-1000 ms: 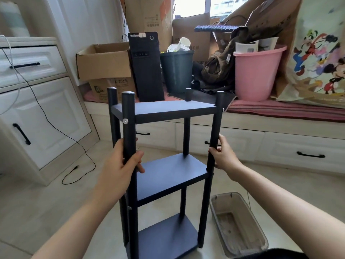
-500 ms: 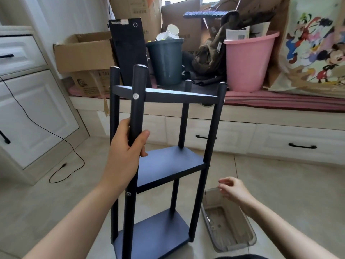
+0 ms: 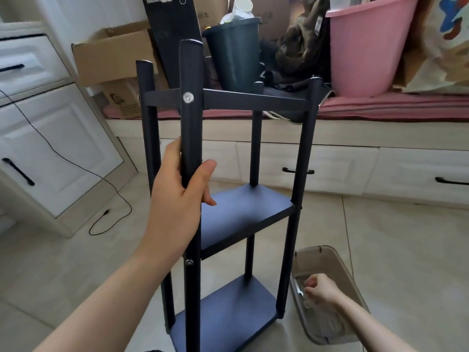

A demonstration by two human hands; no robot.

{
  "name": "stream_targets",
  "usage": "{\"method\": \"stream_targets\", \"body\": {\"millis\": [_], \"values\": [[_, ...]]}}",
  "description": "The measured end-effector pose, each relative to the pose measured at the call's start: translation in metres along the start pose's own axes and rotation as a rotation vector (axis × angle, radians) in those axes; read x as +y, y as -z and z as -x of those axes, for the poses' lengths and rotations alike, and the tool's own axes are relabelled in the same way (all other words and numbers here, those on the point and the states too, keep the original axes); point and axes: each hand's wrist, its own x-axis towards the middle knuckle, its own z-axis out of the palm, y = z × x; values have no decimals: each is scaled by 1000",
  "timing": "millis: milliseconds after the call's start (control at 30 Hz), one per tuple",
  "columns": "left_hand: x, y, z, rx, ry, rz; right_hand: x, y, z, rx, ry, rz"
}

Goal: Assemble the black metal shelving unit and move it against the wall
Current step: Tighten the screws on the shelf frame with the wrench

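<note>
One head-worn wide-angle view looks forward and down from close behind the left hand (image 3: 177, 199), with the right hand (image 3: 321, 292) lower, nearer the floor.

A: How is my view lit?
B: Soft daylight, bright and even; the pale floor (image 3: 76, 262) carries only faint shadows.
A: And sharpness?
B: My right hand (image 3: 321, 290) is motion-blurred; my left hand (image 3: 177, 199) is sharper. Wide-angle distortion bows the white cabinet (image 3: 50, 148) at the left edge.
</note>
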Motion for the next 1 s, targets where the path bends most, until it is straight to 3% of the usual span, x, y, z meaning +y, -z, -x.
{"method": "stream_targets", "body": {"millis": [400,633,867,1000], "values": [[-6,-11,-12,-5,-41,-35,15,-53,-35,-38,-104,269],[-4,-10,-11,0,-33,-44,14,-70,-17,-40,-237,125],[-4,-7,-9,-9,-22,-53,14,-55,-25,-59,-93,85],[-7,-6,-12,2,-17,-52,12,-57,-40,33,41,281]]}}
